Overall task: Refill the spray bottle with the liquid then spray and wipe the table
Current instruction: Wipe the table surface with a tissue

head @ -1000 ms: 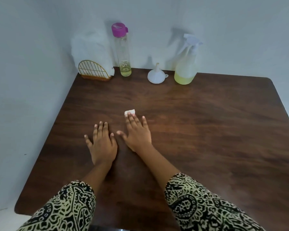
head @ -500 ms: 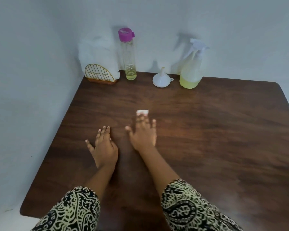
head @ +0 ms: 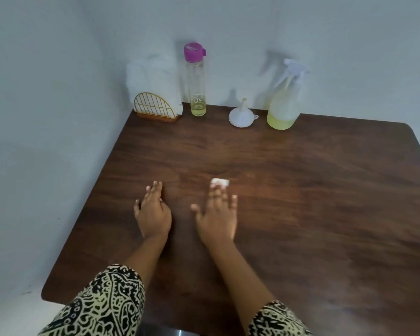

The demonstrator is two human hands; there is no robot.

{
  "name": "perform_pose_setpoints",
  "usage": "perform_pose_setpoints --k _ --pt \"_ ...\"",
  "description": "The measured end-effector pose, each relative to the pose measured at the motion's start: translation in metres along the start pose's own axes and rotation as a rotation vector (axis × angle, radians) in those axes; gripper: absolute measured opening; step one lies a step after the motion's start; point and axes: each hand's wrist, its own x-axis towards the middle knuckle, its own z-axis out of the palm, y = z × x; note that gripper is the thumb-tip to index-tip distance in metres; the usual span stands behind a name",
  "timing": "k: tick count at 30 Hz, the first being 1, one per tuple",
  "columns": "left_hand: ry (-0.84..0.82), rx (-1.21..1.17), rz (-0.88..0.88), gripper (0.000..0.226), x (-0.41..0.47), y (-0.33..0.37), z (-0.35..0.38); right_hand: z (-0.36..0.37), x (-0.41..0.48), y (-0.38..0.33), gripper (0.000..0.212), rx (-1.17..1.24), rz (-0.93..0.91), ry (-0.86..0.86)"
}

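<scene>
My right hand (head: 217, 214) lies flat on the dark wooden table (head: 301, 214), and its straight fingers press a small white folded tissue (head: 220, 182) whose edge shows past the fingertips. Flat on the table to its left rests my left hand (head: 152, 210), holding nothing. At the back stand a clear spray bottle (head: 285, 100) with yellow liquid low in it, a white funnel (head: 241, 115) turned spout up, and a tall clear bottle (head: 197, 80) with a pink cap and a little yellow liquid at its bottom.
A gold wire napkin holder (head: 155, 110) with white tissues stands in the back left corner. Pale walls close the table at the back and left. The table's right edge runs out of view.
My right hand has slid the tissue to the right and slightly away across the table, drawing apart from my left hand, which has stayed flat.
</scene>
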Motion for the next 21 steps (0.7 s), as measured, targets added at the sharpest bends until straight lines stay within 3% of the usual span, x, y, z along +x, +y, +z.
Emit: perform_pose_setpoints --k 3,5,10,13,16,21 --pt "-0.131 0.136 0.253 0.053 0.0 -0.034 -0.017 0.011 -0.025 -0.043 0.078 -0.021 -0.272 -0.131" --pt "-0.164 0.193 0.364 0.06 -0.004 -0.056 -0.026 0.011 -0.03 -0.033 0.075 -0.051 -0.303 -0.128" --pt "-0.157 0.246 0.317 0.059 -0.014 -0.061 -0.029 -0.007 -0.034 0.056 0.084 -0.068 0.011 -0.017" --pt "-0.151 0.242 0.276 0.051 -0.019 -0.059 -0.029 -0.009 -0.042 0.046 0.089 -0.046 0.095 -0.031" --pt "-0.139 0.235 0.225 0.048 -0.027 -0.058 -0.029 0.006 -0.058 -0.001 0.083 -0.01 -0.073 -0.01" --pt "-0.147 0.256 0.201 0.047 -0.035 -0.055 -0.029 0.007 -0.087 -0.015 0.074 0.003 -0.304 -0.194"
